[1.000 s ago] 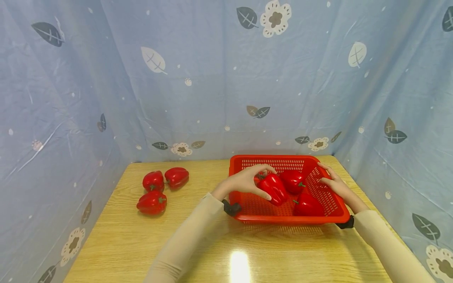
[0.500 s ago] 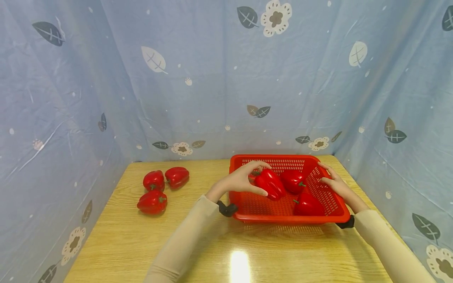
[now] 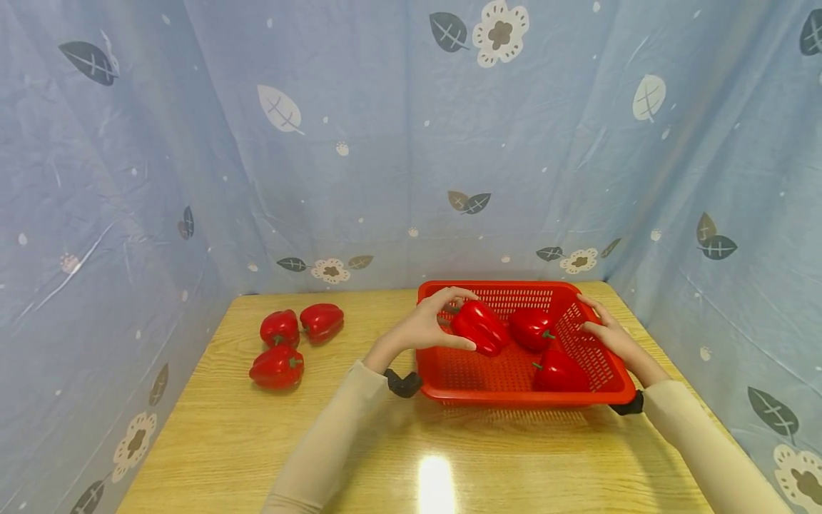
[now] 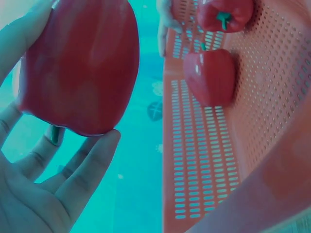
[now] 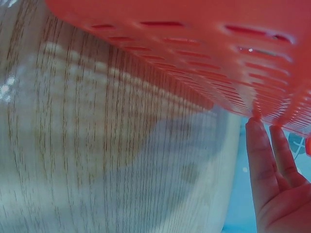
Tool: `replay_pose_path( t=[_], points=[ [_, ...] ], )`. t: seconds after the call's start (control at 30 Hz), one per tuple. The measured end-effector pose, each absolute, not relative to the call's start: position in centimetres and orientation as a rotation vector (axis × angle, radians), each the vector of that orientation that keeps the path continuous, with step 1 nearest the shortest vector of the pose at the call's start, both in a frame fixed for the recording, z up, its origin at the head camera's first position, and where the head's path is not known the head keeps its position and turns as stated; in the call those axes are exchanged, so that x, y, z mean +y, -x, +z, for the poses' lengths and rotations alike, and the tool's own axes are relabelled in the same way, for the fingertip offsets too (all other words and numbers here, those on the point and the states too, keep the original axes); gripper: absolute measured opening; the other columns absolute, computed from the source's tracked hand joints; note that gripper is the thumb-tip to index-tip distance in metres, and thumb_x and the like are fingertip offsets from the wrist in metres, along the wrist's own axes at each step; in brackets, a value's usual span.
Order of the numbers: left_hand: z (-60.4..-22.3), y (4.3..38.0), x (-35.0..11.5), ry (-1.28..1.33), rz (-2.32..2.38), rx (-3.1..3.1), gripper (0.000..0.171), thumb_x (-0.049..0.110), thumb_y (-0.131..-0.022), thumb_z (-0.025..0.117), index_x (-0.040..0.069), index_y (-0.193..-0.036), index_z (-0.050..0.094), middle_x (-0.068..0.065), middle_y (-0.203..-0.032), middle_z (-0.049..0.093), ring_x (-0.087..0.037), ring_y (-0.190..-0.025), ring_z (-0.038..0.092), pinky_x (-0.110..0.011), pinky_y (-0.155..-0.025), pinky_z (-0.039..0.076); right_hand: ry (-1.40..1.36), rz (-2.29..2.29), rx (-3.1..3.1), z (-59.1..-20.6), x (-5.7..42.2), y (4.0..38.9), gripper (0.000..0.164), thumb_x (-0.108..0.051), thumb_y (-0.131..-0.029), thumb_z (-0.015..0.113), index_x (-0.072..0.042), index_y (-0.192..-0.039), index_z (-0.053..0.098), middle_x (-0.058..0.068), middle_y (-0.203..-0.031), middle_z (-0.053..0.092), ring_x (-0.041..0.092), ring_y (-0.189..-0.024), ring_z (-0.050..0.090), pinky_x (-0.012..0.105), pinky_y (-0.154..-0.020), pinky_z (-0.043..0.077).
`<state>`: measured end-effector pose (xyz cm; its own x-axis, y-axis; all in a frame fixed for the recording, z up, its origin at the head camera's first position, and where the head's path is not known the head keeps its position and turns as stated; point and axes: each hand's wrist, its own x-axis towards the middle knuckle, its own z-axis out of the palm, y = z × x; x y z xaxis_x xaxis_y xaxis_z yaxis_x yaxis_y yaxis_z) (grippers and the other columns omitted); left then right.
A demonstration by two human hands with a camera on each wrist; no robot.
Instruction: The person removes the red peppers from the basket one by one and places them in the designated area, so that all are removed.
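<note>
From the head camera, I see the left hand [image 3: 424,325] partly spread around a red pepper [image 3: 479,328], thumb on its near side and fingers on its far side. The pepper sits just right of the palm, across the left part of the red basket [image 3: 526,398]. Right of it, I see two peppers [image 3: 560,371] inside.

On my left wrist feed, thumb and fingertips grip the pepper, its stem toward the palm.

On my right wrist feed, the right hand [image 5: 279,187] has fingertips against the basket's outer wall; the head view puts its thumb inside the right rim.
</note>
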<state>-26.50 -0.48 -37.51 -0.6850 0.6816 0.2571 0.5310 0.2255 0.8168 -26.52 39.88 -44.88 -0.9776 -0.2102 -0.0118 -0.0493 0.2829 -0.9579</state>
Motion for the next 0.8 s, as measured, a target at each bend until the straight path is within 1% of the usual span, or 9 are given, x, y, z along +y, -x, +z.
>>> replay_pose_path(
  t=[0.17, 0.33, 0.4, 0.53, 0.63, 0.7, 0.8],
  points=[
    [-37.4, 26.4, -0.9, -1.135, 1.516, 2.330, 0.067, 0.032, -0.069, 0.082, 0.031, -0.126, 0.046, 0.005, -0.118, 0.050, -0.022, -0.105, 0.052, -0.028, -0.082, 0.052, 0.245, -1.793, 2.390, -44.8, 39.8, 26.5, 0.062, -0.008, -0.097, 0.039, -0.017, -0.149, 0.008, 0.034, -0.130, 0.028, 0.019, -0.080, 0.065, 0.036, -0.063, 0.056],
    [-37.2, 26.0, -1.6, -1.053, 1.543, 2.329, 0.067, 0.030, -0.070, 0.081, 0.032, -0.127, 0.046, 0.005, -0.121, 0.048, -0.023, -0.108, 0.051, -0.031, -0.084, 0.052, 0.224, -1.801, 2.371, -44.8, 39.9, 26.4, 0.061, -0.010, -0.099, 0.038, -0.019, -0.150, 0.006, 0.036, -0.133, 0.025, 0.019, -0.079, 0.065, 0.036, -0.064, 0.057],
    [-37.1, 25.8, -1.9, -1.016, 1.554, 2.334, 0.068, 0.028, -0.071, 0.081, 0.031, -0.128, 0.045, 0.004, -0.122, 0.048, -0.022, -0.108, 0.052, -0.035, -0.084, 0.052, 0.227, -1.801, 2.370, -44.9, 39.9, 26.4, 0.060, -0.010, -0.099, 0.037, -0.019, -0.150, 0.006, 0.036, -0.133, 0.025, 0.019, -0.080, 0.065, 0.037, -0.064, 0.057],
    [-36.4, 25.0, -2.6, -0.988, 1.593, 2.320, 0.068, 0.021, -0.073, 0.080, 0.023, -0.131, 0.044, -0.003, -0.122, 0.048, -0.028, -0.107, 0.053, -0.044, -0.085, 0.051, 0.237, -1.798, 2.382, -45.0, 40.0, 26.5, 0.060, -0.008, -0.099, 0.037, -0.018, -0.150, 0.006, 0.037, -0.132, 0.025, 0.018, -0.079, 0.065, 0.036, -0.063, 0.056],
    [-36.0, 24.7, -3.1, -0.984, 1.610, 2.322, 0.068, 0.019, -0.074, 0.079, 0.018, -0.132, 0.044, -0.008, -0.123, 0.048, -0.032, -0.107, 0.053, -0.046, -0.085, 0.051, 0.244, -1.793, 2.388, -45.1, 40.1, 26.5, 0.061, -0.007, -0.099, 0.037, -0.018, -0.150, 0.006, 0.037, -0.132, 0.025, 0.015, -0.080, 0.064, 0.035, -0.063, 0.056],
    [-36.4, 24.9, -3.5, -0.970, 1.610, 2.342, 0.068, 0.021, -0.073, 0.079, 0.019, -0.132, 0.044, -0.008, -0.123, 0.049, -0.031, -0.106, 0.053, -0.044, -0.085, 0.051, 0.238, -1.792, 2.384, -45.1, 40.1, 26.5, 0.061, -0.008, -0.099, 0.037, -0.019, -0.150, 0.005, 0.037, -0.133, 0.024, 0.015, -0.079, 0.064, 0.035, -0.063, 0.056],
    [-37.4, 25.4, -4.1, -0.928, 1.616, 2.375, 0.069, 0.025, -0.072, 0.080, 0.024, -0.131, 0.045, -0.004, -0.123, 0.049, -0.026, -0.106, 0.052, -0.041, -0.085, 0.051, 0.230, -1.794, 2.378, -45.1, 40.1, 26.6, 0.061, -0.009, -0.099, 0.038, -0.020, -0.150, 0.005, 0.037, -0.133, 0.025, 0.015, -0.079, 0.064, 0.035, -0.063, 0.056]
  ],
)
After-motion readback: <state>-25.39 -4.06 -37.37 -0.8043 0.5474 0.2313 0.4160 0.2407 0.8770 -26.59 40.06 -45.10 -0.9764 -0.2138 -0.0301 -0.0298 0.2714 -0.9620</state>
